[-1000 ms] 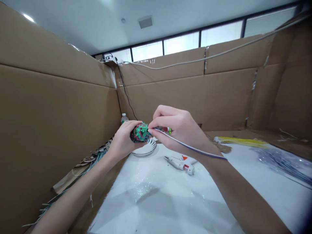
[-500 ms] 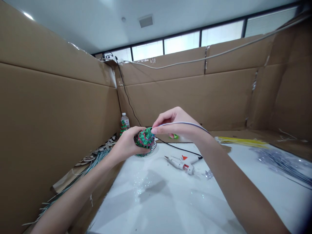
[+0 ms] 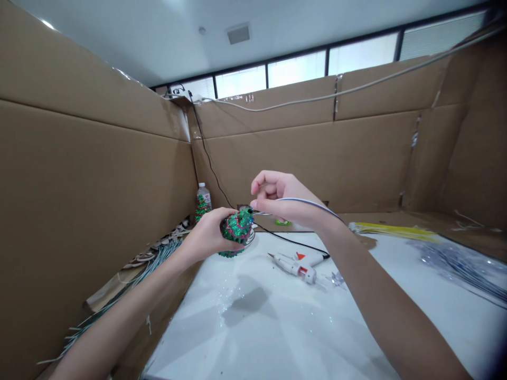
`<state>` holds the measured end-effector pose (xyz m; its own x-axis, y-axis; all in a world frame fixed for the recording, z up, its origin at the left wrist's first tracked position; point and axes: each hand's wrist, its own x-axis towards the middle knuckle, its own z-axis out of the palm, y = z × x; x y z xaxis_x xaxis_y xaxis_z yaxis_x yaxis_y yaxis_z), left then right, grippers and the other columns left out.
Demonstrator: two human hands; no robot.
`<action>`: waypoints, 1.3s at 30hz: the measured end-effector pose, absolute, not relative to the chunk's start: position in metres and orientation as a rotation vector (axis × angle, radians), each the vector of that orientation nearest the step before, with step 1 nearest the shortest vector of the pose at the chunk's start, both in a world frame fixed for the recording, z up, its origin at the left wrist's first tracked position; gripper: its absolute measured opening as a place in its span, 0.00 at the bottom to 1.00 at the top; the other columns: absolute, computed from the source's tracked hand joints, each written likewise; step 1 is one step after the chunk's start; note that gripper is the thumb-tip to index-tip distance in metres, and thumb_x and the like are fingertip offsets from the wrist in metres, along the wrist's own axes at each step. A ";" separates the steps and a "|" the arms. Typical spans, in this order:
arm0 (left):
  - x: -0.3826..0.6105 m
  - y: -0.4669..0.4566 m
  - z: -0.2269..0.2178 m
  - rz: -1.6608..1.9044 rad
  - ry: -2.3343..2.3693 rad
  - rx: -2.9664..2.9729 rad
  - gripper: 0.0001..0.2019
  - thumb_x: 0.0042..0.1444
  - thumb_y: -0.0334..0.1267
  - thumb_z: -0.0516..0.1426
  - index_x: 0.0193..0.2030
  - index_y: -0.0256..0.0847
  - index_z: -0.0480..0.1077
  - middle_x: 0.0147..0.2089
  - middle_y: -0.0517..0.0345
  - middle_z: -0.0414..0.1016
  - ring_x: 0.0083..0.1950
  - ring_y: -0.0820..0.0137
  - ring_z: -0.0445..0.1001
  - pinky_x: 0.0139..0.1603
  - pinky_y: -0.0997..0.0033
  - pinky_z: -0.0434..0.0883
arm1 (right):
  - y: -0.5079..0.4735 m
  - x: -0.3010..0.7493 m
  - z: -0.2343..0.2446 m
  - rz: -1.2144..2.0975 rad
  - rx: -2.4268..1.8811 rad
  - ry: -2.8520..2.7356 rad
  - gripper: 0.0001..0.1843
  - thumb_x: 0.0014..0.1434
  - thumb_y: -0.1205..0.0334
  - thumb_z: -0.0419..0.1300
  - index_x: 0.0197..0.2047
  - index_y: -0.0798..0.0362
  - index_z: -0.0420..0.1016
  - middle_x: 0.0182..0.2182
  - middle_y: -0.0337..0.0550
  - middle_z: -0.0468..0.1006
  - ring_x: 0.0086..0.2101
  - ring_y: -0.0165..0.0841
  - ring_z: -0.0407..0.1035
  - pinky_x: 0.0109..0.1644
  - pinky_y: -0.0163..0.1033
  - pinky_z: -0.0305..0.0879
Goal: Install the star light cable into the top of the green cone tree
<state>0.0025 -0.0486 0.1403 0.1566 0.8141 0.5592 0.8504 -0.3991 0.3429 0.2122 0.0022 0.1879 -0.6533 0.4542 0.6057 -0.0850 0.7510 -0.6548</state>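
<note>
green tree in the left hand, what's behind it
Past the green tree, on the right, a strip of striped plate shows; the tree and left hand hide the rest and whatever else lies there.

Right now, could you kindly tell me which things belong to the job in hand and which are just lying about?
Apparently in the job:
green glittery tree, in the left hand
thin cord, along the right hand

Seemingly lying about:
white glue gun, untouched
yellow strips
bottle

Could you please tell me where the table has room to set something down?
A free patch of table, lightly speckled, lies nearer than the glue gun; another, between the right forearm and wires. The far left corner is crowded by the left hand and tree.
</note>
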 end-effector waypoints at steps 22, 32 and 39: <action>0.005 -0.055 0.144 -1.058 -1.849 -2.446 0.23 0.35 0.45 0.68 0.41 0.43 0.73 0.39 0.61 0.77 0.38 0.63 0.75 0.35 0.68 0.73 | 0.008 0.211 0.185 1.105 -0.203 -1.998 0.16 0.52 0.68 0.50 0.45 0.48 0.60 0.21 0.30 0.53 0.20 0.25 0.47 0.19 0.30 0.42; 0.004 -0.054 0.143 -0.933 -1.931 -2.394 0.28 0.35 0.48 0.68 0.45 0.42 0.72 0.40 0.60 0.76 0.38 0.64 0.74 0.34 0.71 0.70 | 0.005 0.213 0.183 0.602 -0.294 -2.151 0.13 0.49 0.69 0.51 0.40 0.49 0.58 0.21 0.29 0.58 0.22 0.24 0.52 0.24 0.31 0.48; 0.011 -0.059 0.145 -0.867 -1.896 -2.351 0.25 0.34 0.49 0.69 0.42 0.44 0.73 0.37 0.63 0.75 0.36 0.66 0.73 0.34 0.72 0.68 | 0.008 0.207 0.180 0.749 -0.305 -2.207 0.16 0.48 0.71 0.53 0.41 0.48 0.58 0.20 0.28 0.61 0.20 0.24 0.52 0.22 0.31 0.50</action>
